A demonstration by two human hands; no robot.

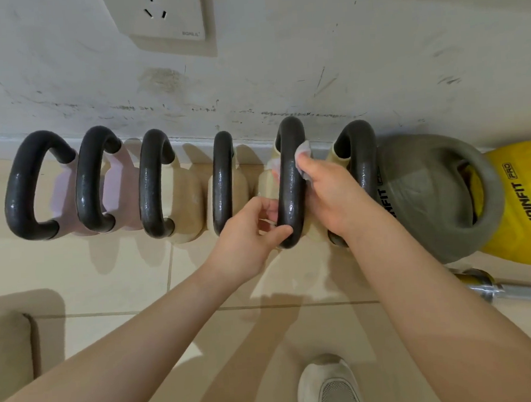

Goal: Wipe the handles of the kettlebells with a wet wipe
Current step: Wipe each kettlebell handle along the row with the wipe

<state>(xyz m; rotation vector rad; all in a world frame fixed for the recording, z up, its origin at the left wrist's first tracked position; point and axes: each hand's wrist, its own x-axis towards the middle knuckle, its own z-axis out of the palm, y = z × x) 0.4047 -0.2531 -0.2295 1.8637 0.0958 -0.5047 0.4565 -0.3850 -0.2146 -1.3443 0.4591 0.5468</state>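
The handle [291, 180] you are working on belongs to the fifth kettlebell from the left in the row along the wall [281, 69], a beige one standing on the tiled floor [113, 278]. It is a thick dark loop with a slightly rough, shiny surface. It is surely stiff and heavy, so it should not move when you rub it. You do not need to lift it.

The wet wipe [304, 150] is thin, soft and limp. It lies against the right side of the handle, near the top. Your right hand [335, 196] presses it there with curled fingers, and a part of the wipe seems to pass behind the handle. Because it is wet and light, it may slide or bunch, so keep it folded around the bar and hold it firmly.

Your left hand [247, 233] pinches the lower bend of the same handle between thumb and fingers. I think this is a good place to steady it.

To the left stand four more kettlebells, two pink [68, 194] and two beige. To the right are one more beige kettlebell [361, 164] and a big grey and yellow one [438, 196]. A metal bar [493, 289] lies on the floor near it, and your shoe [328, 386] is below.
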